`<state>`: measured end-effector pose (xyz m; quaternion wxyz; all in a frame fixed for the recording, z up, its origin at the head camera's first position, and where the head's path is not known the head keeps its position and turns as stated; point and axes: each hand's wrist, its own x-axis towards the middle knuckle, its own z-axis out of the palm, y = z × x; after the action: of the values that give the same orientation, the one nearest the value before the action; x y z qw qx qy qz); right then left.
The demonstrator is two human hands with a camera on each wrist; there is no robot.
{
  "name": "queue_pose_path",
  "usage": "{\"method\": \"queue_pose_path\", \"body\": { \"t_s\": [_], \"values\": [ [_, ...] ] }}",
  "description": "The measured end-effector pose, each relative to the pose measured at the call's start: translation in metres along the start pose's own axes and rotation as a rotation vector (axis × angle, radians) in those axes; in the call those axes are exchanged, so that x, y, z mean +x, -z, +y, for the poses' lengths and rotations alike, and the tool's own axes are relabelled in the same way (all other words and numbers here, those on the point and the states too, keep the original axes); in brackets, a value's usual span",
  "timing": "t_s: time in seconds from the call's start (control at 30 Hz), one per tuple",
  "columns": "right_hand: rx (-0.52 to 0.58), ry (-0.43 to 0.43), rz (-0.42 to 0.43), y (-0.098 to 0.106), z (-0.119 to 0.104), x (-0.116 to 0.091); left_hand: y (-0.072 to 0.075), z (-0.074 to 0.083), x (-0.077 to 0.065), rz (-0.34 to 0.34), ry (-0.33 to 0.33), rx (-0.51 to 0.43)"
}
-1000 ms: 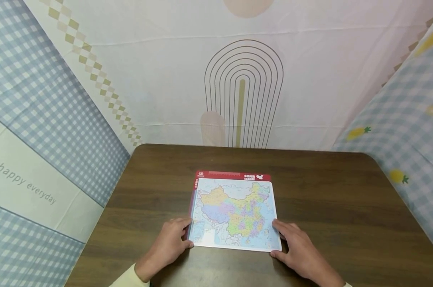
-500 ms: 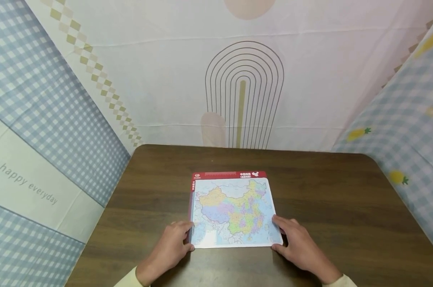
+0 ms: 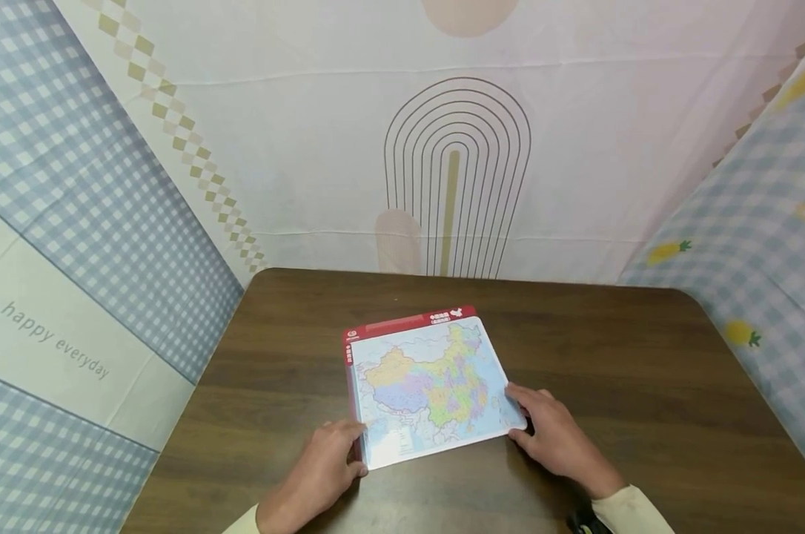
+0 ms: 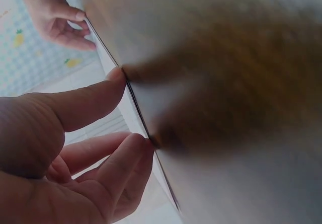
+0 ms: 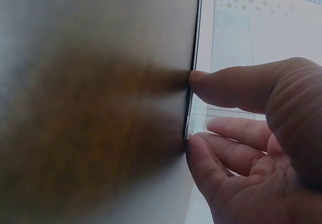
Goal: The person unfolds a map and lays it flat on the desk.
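A thin map board (image 3: 429, 386) with a red border at its far side and coloured regions lies on the brown table, turned at an angle. My left hand (image 3: 322, 463) holds its near left corner, thumb at the corner and fingers along the left side. The right hand (image 3: 562, 437) holds the near right corner between thumb and fingers, a little farther out than the left. Close up, the left thumb (image 4: 95, 103) and fingertips meet the board's thin edge. In the right wrist view the thumb (image 5: 231, 85) and index fingertip touch the edge near its end.
Brown wood tabletop (image 3: 636, 356) surrounds the board. Behind it hangs a pale cloth (image 3: 309, 156) with an arch pattern, and checked cloths (image 3: 129, 185) close in both sides. A small dark object (image 3: 585, 521) shows beside the right sleeve.
The board has turned counterclockwise and shifted slightly left. The right hand has moved away from me with its corner, while the left has come slightly nearer. Both keep their hold.
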<state>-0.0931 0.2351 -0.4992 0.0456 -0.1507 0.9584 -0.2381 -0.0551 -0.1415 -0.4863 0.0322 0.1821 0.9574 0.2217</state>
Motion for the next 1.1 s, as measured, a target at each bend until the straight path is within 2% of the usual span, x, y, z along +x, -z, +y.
{"method": "queue_pose_path", "body": {
  "t_s": [0.3, 0.53, 0.63, 0.87, 1.1],
  "values": [
    [-0.014, 0.026, 0.012, 0.002, 0.004, 0.022, -0.002, 0.014, 0.002, -0.079, 0.007, 0.082],
    [-0.009, 0.035, 0.033, 0.002, 0.007, 0.036, -0.003, 0.025, 0.004, -0.154, 0.040, 0.078],
    [-0.007, 0.042, 0.043, 0.002, 0.010, 0.042, -0.004, 0.028, 0.003, -0.146, 0.010, 0.085],
    [0.008, 0.053, 0.044, 0.000, 0.014, 0.054, -0.010, 0.031, 0.000, -0.112, -0.105, 0.143],
    [0.016, 0.068, 0.057, 0.001, 0.016, 0.062, -0.013, 0.039, 0.001, -0.109, -0.084, 0.143]
  ]
}}
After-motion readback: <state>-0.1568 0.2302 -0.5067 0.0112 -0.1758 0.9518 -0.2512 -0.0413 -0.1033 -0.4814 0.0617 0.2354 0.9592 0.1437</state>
